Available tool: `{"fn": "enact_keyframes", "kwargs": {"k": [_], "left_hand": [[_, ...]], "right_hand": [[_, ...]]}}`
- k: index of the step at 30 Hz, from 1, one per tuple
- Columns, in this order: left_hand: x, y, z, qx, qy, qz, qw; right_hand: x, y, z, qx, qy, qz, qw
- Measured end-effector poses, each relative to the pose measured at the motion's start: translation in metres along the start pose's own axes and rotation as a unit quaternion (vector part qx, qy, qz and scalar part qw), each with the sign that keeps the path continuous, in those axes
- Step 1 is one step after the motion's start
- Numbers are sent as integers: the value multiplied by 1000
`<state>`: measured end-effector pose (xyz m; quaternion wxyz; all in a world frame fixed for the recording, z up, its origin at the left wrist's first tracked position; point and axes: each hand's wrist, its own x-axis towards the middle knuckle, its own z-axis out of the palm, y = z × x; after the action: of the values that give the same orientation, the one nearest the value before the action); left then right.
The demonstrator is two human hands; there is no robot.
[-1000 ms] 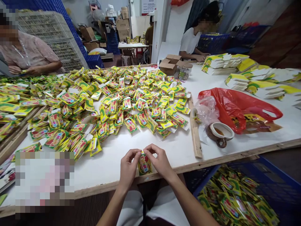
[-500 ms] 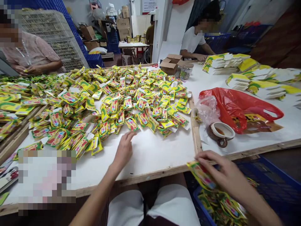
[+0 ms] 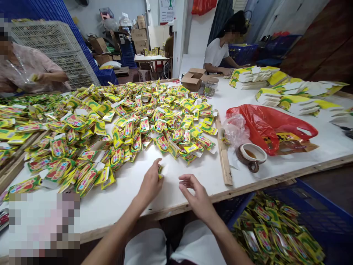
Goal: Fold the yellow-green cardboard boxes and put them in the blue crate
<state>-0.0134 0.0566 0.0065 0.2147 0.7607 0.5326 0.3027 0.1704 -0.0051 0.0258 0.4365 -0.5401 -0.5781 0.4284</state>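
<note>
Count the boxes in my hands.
1: a yellow-green box in the left hand, mostly hidden by it; another could be concealed there. The right hand shows none.

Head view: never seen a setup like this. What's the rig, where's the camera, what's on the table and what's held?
There's no machine, just a person's bare left hand and right hand. The camera is worn on their head, looking forward and down. The left holds a small yellow-green packet, mostly hidden by the fingers; the right is open, with nothing visible in it. On the white table lies a heap of similar packets; further right, a brown mug and a red plastic bag.
</note>
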Motion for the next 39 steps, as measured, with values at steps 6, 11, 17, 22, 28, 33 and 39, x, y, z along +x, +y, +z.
{"fn": "enact_keyframes", "kwargs": {"k": [6, 11, 17, 22, 28, 33, 39], "left_hand": [[-40, 40, 27, -264, 77, -109, 955], [-48, 37, 22, -338, 107, -149, 923], [-52, 31, 16, -346, 36, -147, 926], [-51, 30, 5, -352, 0, -141, 925], [-53, 19, 0, -320, 8, -134, 938], [-49, 21, 7, -369, 77, -135, 916], [-48, 23, 4, -355, 57, -123, 925]], "right_hand": [[12, 7, 41, 96, 3, 17, 995], [21, 11, 29, 107, 12, -21, 994], [14, 21, 23, 102, -35, -23, 994], [14, 23, 21, 131, -37, -10, 991], [31, 11, 19, 13, -105, -64, 992], [34, 12, 26, 24, -80, -82, 993], [26, 12, 30, 46, -43, -82, 995]]}}
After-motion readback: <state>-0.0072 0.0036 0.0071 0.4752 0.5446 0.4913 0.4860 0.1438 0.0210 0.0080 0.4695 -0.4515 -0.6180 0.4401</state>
